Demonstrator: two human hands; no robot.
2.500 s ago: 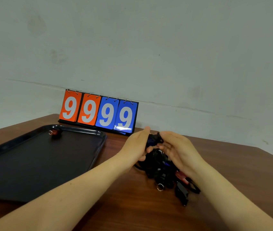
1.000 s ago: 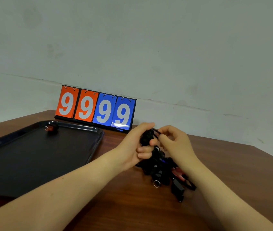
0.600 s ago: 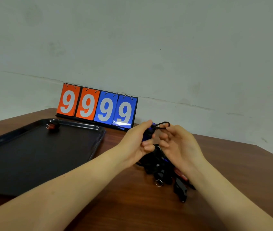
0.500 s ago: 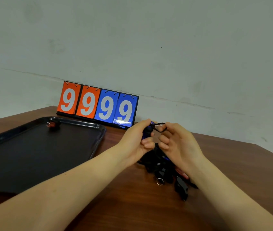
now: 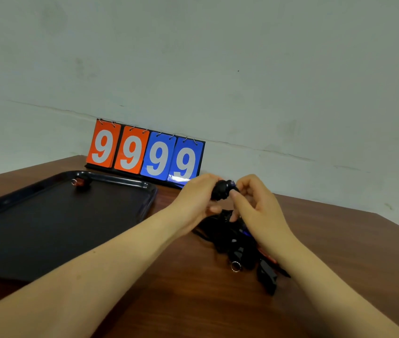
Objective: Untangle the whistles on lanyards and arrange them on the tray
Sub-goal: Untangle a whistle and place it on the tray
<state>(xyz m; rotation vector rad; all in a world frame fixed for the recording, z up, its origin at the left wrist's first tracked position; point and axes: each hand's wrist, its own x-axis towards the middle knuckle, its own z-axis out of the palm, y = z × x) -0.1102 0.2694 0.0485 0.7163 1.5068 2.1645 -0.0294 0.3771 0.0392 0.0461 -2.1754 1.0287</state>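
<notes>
A tangled heap of dark whistles and black lanyards (image 5: pixel 236 242) lies on the wooden table right of the black tray (image 5: pixel 125 211). Above the heap, my left hand (image 5: pixel 194 201) and my right hand (image 5: pixel 254 206) both pinch one bundled black lanyard with a blue whistle (image 5: pixel 222 190), lifted clear of the pile. A strand still runs from it down into the heap. One red whistle with a metal ring (image 5: pixel 79 182) sits in the tray's far corner.
A flip scoreboard (image 5: pixel 144 153) reading 9999 stands against the wall behind the tray. A loose metal key ring (image 5: pixel 235 266) and a black whistle (image 5: pixel 266 279) lie at the heap's near edge. Bare wood stretches to the right.
The loose loop of cord seen between my hands half a second ago is now gathered into a tight bundle. Both hands stay raised above the heap, closer round the bundle.
</notes>
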